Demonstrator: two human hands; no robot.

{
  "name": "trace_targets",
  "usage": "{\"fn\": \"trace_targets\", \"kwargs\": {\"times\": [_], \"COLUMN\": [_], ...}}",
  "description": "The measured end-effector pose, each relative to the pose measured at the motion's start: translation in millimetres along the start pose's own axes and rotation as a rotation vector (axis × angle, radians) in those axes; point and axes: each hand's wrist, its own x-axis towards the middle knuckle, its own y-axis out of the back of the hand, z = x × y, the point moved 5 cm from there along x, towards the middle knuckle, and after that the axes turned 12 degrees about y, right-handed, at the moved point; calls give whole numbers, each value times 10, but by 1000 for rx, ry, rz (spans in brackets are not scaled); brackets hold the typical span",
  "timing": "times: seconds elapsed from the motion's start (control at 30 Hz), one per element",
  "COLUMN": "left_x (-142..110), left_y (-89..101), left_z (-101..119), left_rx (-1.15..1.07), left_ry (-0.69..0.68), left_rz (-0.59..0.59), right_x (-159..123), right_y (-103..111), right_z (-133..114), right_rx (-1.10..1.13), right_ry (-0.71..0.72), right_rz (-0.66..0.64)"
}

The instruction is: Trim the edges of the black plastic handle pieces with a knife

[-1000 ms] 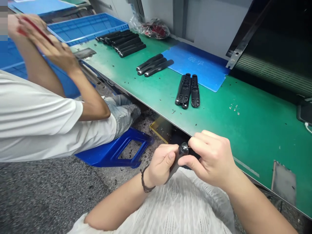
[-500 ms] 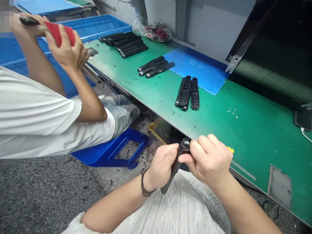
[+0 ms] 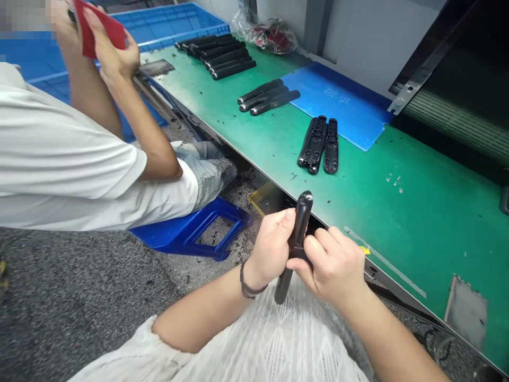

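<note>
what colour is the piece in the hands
Glossy black in the head view, where the long piece rises above the left hand and right hand.

The glossy black plastic handle point(image 3: 296, 244) is standing out at five o'clock against a white openwork knit top point(image 3: 278, 339) at six o'clock. A green bench top point(image 3: 417, 228), speckled with dark flecks, is stretching toward three o'clock, with a blue mat point(image 3: 338, 103) lying at one o'clock. A red pad point(image 3: 99, 26) is showing at eleven o'clock before a blue crate point(image 3: 170, 26).

1. Table point(image 3: 401, 249): right of co-worker point(image 3: 71, 143).
2. On table, far to near: handle row point(image 3: 214, 55), three handles point(image 3: 268, 96), handle pair point(image 3: 318, 144).
3. Mat point(image 3: 338, 101): on table, just beside handle pair.
4. Crate point(image 3: 170, 26): left of table's far end.
5. Left hand point(image 3: 272, 248), right hand point(image 3: 328, 265): before table's near edge, around held handle point(image 3: 301, 225).
</note>
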Motion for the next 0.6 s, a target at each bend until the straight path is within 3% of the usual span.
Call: {"fn": "trace_targets", "kwargs": {"times": [0.3, 0.6], "left_x": [61, 190], "left_y": [22, 157], "left_z": [46, 153], "left_rx": [-95, -141], "left_ry": [59, 28], "left_rz": [125, 201], "right_x": [-37, -97], "right_y": [-94, -176], "right_z": [-47, -195], "right_rx": [70, 142], "right_ry": [-29, 54], "right_rz": [-9, -113]}}
